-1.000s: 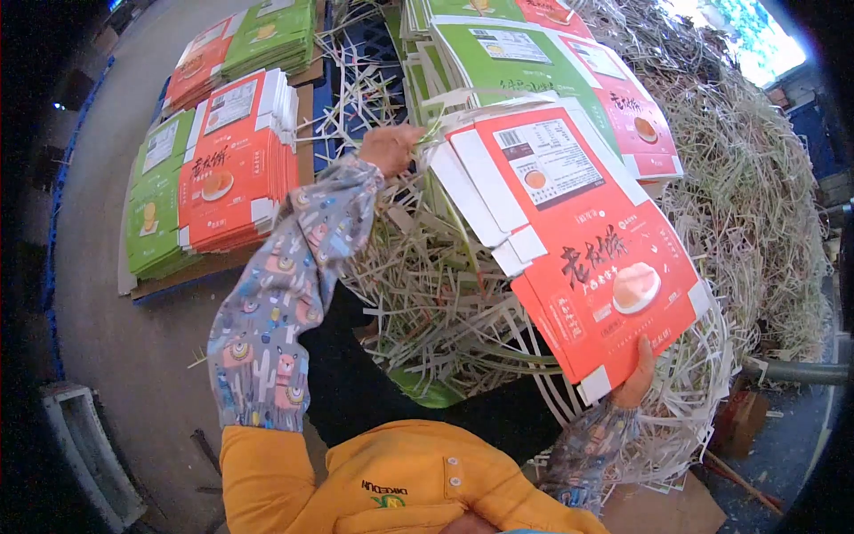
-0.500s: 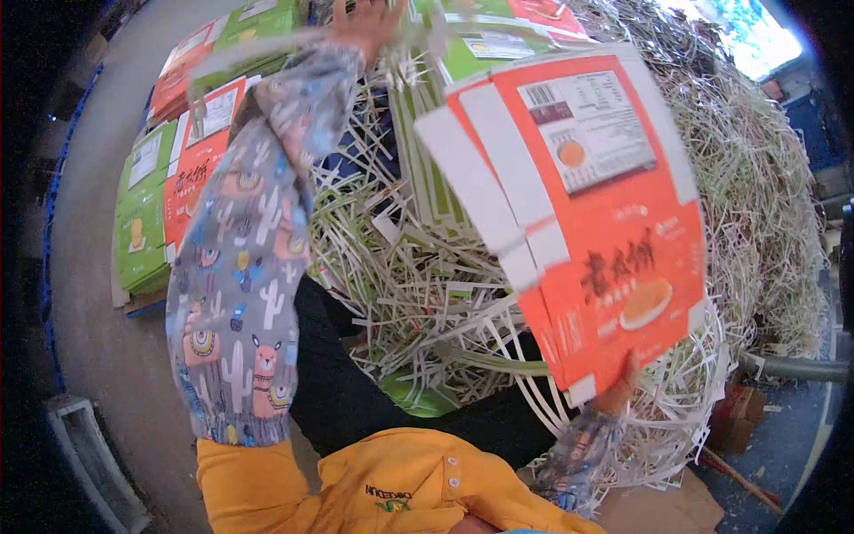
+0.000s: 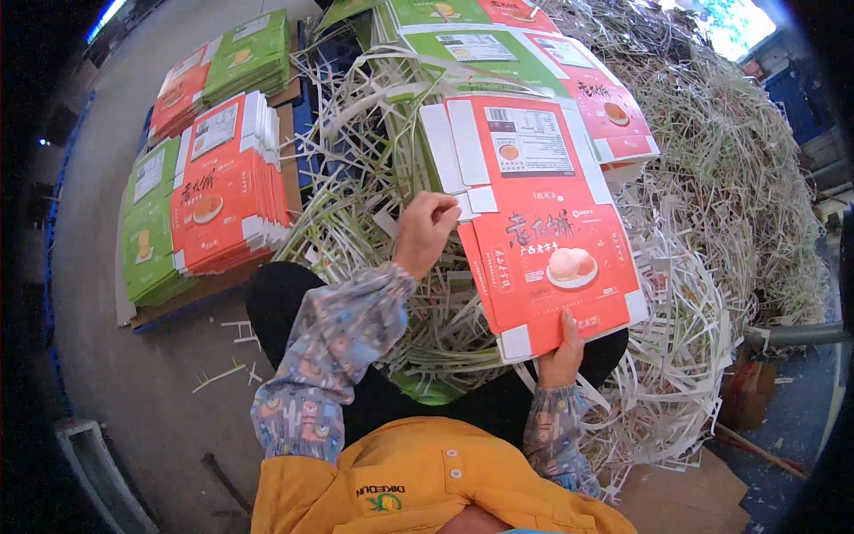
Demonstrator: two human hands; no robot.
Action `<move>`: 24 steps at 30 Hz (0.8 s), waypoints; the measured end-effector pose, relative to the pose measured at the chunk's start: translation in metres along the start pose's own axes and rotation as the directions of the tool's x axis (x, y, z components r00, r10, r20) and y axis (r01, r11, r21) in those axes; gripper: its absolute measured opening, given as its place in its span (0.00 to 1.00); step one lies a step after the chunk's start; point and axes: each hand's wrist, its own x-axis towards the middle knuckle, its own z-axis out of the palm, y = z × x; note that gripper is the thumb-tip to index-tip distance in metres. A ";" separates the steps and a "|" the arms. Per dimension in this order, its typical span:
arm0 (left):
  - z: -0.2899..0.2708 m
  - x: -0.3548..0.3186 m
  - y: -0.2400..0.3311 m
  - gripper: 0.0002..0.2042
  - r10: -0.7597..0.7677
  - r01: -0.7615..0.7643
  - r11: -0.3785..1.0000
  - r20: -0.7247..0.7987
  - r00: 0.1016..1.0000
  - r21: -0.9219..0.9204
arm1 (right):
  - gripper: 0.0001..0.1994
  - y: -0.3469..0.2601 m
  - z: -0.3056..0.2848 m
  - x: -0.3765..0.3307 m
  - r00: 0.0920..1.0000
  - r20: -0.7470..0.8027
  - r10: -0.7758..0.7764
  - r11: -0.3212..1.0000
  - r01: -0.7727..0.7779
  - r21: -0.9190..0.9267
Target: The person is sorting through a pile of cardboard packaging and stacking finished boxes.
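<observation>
A thin sheaf of flat red printed cartons [image 3: 543, 231] with white flaps lies tilted in front of me, over my knee. My right hand [image 3: 562, 358] grips its near edge, thumb on top and fingers underneath. At its left side my left hand [image 3: 425, 236] is closed, fingertips curled against the white flaps; what they pinch, if anything, I cannot make out. Just beyond the sheaf are stacked green cartons [image 3: 485, 52] and more red cartons [image 3: 614, 111]. Paper offcut strips [image 3: 356, 178] lie tangled left of the sheaf.
Stacks of red cartons [image 3: 231, 200] and green cartons [image 3: 147, 240] stand at the left on a blue pallet [image 3: 147, 326]. A large heap of shredded strips [image 3: 738, 178] rises at the right. A grey pipe [image 3: 796, 335] and brown cardboard [image 3: 685, 494] lie at the lower right.
My left hand has come back from the far pile to the sheaf's left edge. The sheaf, still in my right hand, has shifted slightly and tilted lower, uncovering stacked cartons behind it.
</observation>
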 end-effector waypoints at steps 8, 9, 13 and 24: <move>0.045 0.013 -0.016 0.16 0.007 0.013 0.924 -0.051 0.999 0.383 | 0.18 0.017 0.006 -0.011 1.000 0.002 -0.011 1.000 0.011 0.002; 0.049 0.016 -0.015 0.17 -0.044 0.071 0.920 -0.080 0.996 0.386 | 0.18 0.018 0.004 -0.010 1.000 0.007 -0.013 1.000 0.013 0.001; 0.052 0.030 -0.012 0.19 -0.334 0.344 0.935 -0.108 0.936 0.090 | 0.20 0.020 0.001 -0.007 1.000 0.005 0.013 1.000 -0.013 0.016; 0.051 0.003 -0.028 0.18 -0.343 0.312 0.930 -0.152 0.927 -0.193 | 0.18 0.024 0.006 -0.004 0.997 -0.073 -0.026 0.998 0.030 0.059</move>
